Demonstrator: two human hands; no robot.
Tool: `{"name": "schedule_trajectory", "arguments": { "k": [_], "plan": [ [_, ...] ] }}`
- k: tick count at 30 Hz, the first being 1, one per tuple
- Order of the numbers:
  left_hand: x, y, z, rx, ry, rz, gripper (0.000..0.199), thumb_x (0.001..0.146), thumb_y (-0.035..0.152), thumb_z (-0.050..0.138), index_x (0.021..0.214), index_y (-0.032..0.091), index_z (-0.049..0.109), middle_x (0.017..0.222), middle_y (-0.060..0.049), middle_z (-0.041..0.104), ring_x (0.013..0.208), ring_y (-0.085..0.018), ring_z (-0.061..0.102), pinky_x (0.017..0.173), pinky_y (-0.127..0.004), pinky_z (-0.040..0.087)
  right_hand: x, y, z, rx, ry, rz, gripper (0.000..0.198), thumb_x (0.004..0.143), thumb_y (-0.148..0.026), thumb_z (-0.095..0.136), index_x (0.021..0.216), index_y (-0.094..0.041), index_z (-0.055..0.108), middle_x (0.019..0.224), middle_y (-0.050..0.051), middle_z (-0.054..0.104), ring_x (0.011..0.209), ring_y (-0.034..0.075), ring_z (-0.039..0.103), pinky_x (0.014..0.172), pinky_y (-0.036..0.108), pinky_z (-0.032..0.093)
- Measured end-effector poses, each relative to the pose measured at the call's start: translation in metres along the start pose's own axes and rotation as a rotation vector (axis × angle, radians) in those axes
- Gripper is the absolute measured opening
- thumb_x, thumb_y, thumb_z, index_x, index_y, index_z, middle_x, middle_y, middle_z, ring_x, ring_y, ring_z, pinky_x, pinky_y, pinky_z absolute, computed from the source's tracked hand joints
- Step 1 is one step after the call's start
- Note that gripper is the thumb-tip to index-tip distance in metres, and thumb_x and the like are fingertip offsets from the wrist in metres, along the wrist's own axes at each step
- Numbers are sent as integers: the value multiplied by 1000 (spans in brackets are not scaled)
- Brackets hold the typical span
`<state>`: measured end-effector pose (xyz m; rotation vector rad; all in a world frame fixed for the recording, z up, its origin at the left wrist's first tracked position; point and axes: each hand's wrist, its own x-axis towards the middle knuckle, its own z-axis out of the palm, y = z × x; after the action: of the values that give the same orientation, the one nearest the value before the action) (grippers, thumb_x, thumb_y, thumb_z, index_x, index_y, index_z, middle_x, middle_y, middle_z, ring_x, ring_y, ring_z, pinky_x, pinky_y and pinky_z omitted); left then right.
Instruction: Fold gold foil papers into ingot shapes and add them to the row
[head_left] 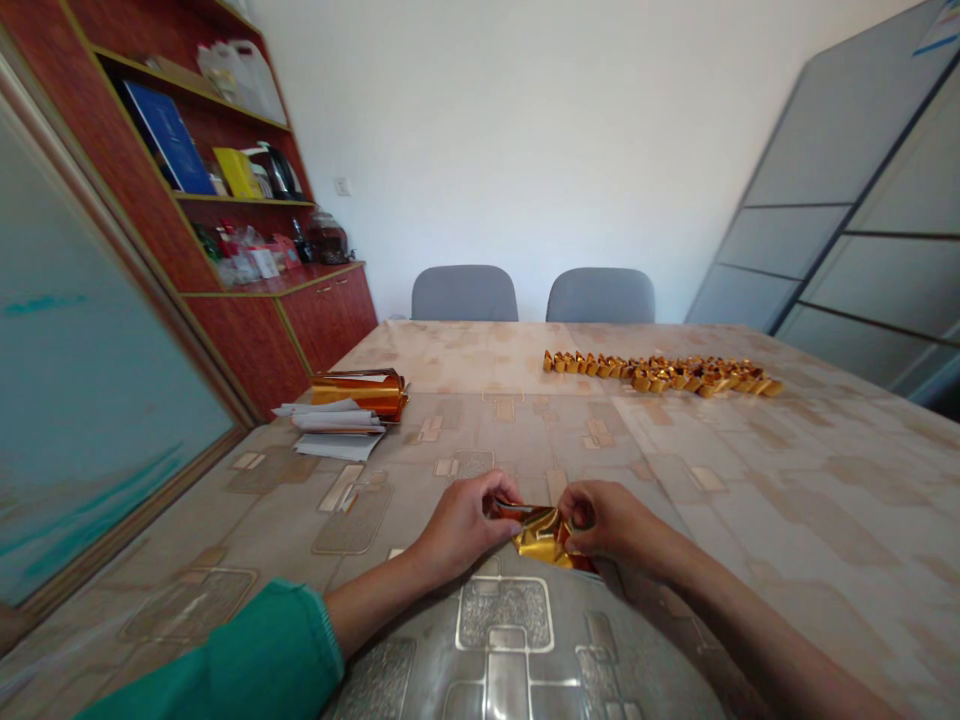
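Observation:
A partly folded piece of gold foil paper (pixel 541 538) is held just above the near part of the table, between both hands. My left hand (pixel 480 515) pinches its left end between thumb and fingers. On the other side, my right hand (pixel 604 520) grips the right end, thumb and index finger closed on it. The foil's upper edge looks folded over, and its ends are hidden by my fingers. At the back right lie rows of small folded gold foil pieces (pixel 675 375).
A stack of gold foil sheets (pixel 364 393) and white-backed papers (pixel 341 430) lies at the left on the patterned tablecloth (pixel 480 440). Two grey chairs (pixel 465 292) stand behind the table. A red shelf cabinet (pixel 322 310) is at the left, a grey sliding-door wardrobe (pixel 802 190) at the right.

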<state>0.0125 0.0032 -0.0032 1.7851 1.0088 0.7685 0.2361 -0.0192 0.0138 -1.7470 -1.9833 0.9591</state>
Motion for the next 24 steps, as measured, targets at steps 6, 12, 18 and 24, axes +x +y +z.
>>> {"name": "schedule_trajectory", "arguments": {
  "k": [6,12,18,24],
  "plan": [
    [-2,7,-2,-19,30,85,7,72,12,67,73,16,60,73,1,61,70,-14,56,64,-23,40,-6,-6,3,77,49,-53,17,66,-1,59,67,-18,58,59,-5,54,54,11,49,49,21,30],
    [-12,12,-8,197,104,551,15,77,3,64,70,16,61,76,-1,61,77,-15,55,70,-24,39,-28,-8,6,-74,368,-377,22,67,2,53,68,-19,57,70,-1,59,65,15,55,60,23,37],
    [-16,10,-12,258,124,712,17,82,3,59,73,17,61,78,-2,62,76,-14,56,69,-24,40,-48,-13,9,-217,437,-486,22,76,2,52,74,-20,56,77,2,59,73,18,56,62,25,40],
    [-14,14,-13,351,129,694,17,85,8,56,73,18,62,78,-3,65,77,-17,55,71,-29,40,-51,-13,9,-293,476,-572,23,77,2,55,76,-21,55,77,3,61,75,21,52,65,29,37]
  ]
}}
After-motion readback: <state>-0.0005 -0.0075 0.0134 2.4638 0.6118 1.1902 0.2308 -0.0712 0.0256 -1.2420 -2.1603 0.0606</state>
